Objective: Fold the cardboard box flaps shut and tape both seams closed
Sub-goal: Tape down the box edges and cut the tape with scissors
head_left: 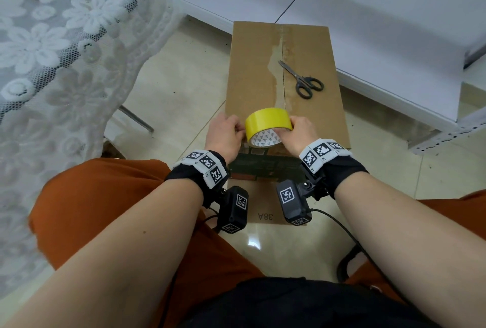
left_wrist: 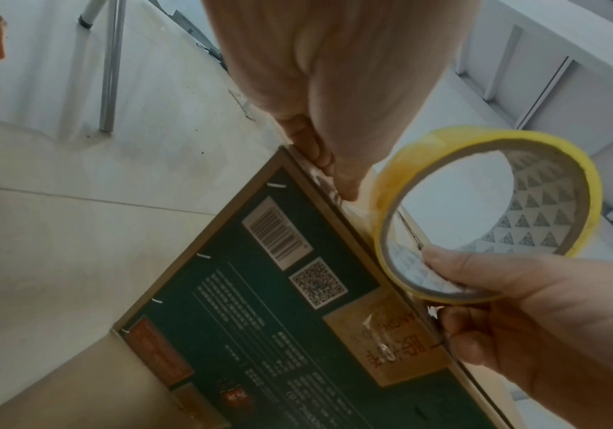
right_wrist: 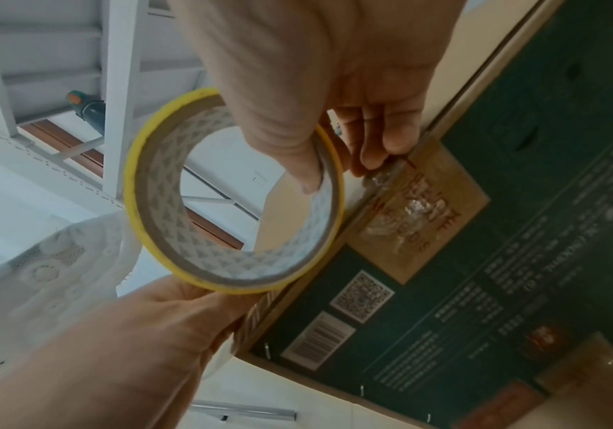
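A brown cardboard box (head_left: 252, 64) stands on the floor with its top flaps folded shut; torn old tape runs along the centre seam. At its near top edge, my right hand (head_left: 299, 133) grips a yellow tape roll (head_left: 268, 125), thumb inside the core and fingers outside. My left hand (head_left: 226, 133) sits just left of the roll, with its fingertips (left_wrist: 319, 153) on the box edge, pinching the tape's loose end there. The wrist views show the roll (left_wrist: 587, 185) (right_wrist: 242, 270) over the box's green printed side (left_wrist: 260, 319) (right_wrist: 481, 290).
Black-handled scissors (head_left: 302, 79) lie on the box top, right of the seam. A lace-covered table (head_left: 52, 51) with a metal leg (head_left: 136, 119) stands to the left. White boards and shelving (head_left: 394, 38) run behind and right of the box. My orange-clad knees flank it.
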Demonstrator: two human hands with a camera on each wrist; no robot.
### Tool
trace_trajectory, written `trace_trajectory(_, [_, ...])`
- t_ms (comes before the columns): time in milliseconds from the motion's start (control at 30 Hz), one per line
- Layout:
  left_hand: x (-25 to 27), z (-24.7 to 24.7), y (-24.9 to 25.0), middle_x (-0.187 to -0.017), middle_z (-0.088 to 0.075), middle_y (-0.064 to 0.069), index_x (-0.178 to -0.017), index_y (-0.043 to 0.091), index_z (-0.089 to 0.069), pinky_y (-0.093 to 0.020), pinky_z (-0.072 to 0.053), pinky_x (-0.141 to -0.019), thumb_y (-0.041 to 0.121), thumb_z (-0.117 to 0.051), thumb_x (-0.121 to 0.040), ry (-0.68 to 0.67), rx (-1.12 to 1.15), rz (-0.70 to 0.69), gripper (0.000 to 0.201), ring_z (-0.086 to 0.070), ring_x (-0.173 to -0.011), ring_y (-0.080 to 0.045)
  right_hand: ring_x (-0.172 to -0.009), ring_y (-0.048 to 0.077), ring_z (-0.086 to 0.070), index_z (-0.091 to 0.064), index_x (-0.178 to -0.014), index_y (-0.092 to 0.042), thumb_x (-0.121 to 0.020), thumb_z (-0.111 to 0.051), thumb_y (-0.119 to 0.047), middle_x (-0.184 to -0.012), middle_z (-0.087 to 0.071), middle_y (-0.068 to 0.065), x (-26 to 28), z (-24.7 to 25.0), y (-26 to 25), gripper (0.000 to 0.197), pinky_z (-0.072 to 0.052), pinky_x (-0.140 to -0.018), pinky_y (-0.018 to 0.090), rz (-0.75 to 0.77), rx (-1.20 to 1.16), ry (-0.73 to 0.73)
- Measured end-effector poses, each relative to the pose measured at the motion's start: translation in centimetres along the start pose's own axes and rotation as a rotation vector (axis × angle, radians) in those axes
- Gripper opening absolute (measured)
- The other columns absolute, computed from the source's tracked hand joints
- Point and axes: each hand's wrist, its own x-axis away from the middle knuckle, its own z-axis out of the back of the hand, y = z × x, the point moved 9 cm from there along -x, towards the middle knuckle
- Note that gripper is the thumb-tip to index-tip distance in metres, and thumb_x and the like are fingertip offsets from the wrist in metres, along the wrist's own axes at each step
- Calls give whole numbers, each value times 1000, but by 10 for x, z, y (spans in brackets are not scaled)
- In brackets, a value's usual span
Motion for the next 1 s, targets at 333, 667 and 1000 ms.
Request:
trace_trajectory(333, [0, -1, 0, -108, -53, -13, -95, 6, -62, -31, -36, -86, 17, -57, -92, 2, 21, -16, 13, -48, -104, -27, -93, 30, -58, -66, -100, -3, -95, -52, -19, -100, -65, 16, 5, 6, 2, 21, -36, -72, 28, 20, -46, -15])
trace_trajectory(667, [1, -3, -1, -108, -51, -10, -97, 8, -62, -33, -38, -90, 19, -58, -92, -16, 31, 9, 12, -47, -105, -25, -74, 21, -50, -47, -64, -20, -95, -51, -15, -66, -49, -3, 5, 11, 11, 32, -33, -52, 26, 10, -72, -16])
trace_trajectory(1000, [2, -3, 0, -102, -47, -5, -94, 9, -62, -32, -38, -90, 19, -58, -92, -17, 49, 14, 11, -47, -105, -25, -70, 19, -50, -58, -83, -10, -94, -52, -13, -76, -55, 5, 8, 13, 18, 14, -34, -54, 27, -11, -69, 7])
